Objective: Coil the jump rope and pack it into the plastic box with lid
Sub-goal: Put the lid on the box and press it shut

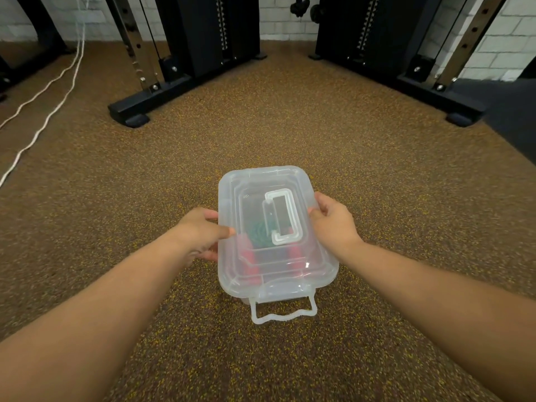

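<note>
A clear plastic box (232, 274) sits on the speckled brown floor with its lid (290, 259) on top. Through the lid I make out the jump rope: a green coil (258, 230) and red handles (249, 253) lying inside. A white carry handle (282, 217) lies flat on the lid, and a latch (282, 311) hangs loose at the near end. My left hand (203, 233) grips the lid's left edge, thumb on top. At the right edge my right hand (333, 221) holds the lid the same way.
Black gym machine frames stand at the back, with one base foot (130, 114) to the left and another (461, 117) to the right. A white cable (43, 123) runs across the floor at far left. A white brick wall (504, 44) lies behind.
</note>
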A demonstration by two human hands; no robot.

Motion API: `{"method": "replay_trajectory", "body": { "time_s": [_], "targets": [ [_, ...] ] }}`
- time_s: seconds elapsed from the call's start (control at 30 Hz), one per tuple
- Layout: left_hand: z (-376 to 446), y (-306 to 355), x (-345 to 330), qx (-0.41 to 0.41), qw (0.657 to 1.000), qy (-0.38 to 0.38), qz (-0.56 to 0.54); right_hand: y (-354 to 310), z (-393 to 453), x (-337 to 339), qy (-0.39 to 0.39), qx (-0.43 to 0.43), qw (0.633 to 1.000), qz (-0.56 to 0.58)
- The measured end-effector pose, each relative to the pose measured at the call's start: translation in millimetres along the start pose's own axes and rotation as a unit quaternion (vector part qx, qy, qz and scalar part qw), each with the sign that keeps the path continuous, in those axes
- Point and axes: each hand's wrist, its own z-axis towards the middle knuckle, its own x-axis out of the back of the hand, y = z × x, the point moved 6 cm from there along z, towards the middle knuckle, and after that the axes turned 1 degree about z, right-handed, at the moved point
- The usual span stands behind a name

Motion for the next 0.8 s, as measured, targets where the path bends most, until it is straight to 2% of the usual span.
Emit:
{"method": "replay_trajectory", "body": {
  "time_s": [0.17,0.27,0.33,0.37,0.4,0.47,0.53,0.63,0.7,0.73,0.8],
  "targets": [
    [8,-9,0,0.028,0.999,-0.021,-0.030,2,-2,0,0.001,-0.004,1.000,-0.004],
    [12,-11,-1,0.032,0.999,-0.035,-0.021,-2,-7,1,-0.002,0.014,0.997,-0.074],
    [14,-9,1,0.003,0.999,-0.004,0.050,-11,-14,0,-0.015,0.080,0.985,-0.155],
    [13,-4,3,-0.038,0.991,0.023,0.125,-16,-20,0,-0.026,0.124,0.972,-0.197],
    [8,3,4,-0.097,0.971,0.056,0.212,-20,-26,-1,-0.042,0.170,0.955,-0.238],
    [-16,17,-3,-0.263,0.899,0.088,0.340,-25,-43,-4,-0.088,0.261,0.912,-0.304],
    [-40,17,-18,-0.393,0.811,0.041,0.432,-26,-66,-9,-0.158,0.342,0.850,-0.368],
    [-63,-12,-43,-0.433,0.697,-0.065,0.569,-9,-96,-16,-0.230,0.445,0.741,-0.446],
    [-69,-32,-54,-0.443,0.625,-0.066,0.639,4,-103,-16,-0.218,0.473,0.707,-0.478],
    [-71,-38,-57,-0.448,0.599,-0.051,0.662,9,-104,-16,-0.204,0.480,0.699,-0.489],
    [-70,-43,-58,-0.458,0.589,-0.026,0.665,16,-103,-17,-0.188,0.485,0.689,-0.505]
  ]
}}
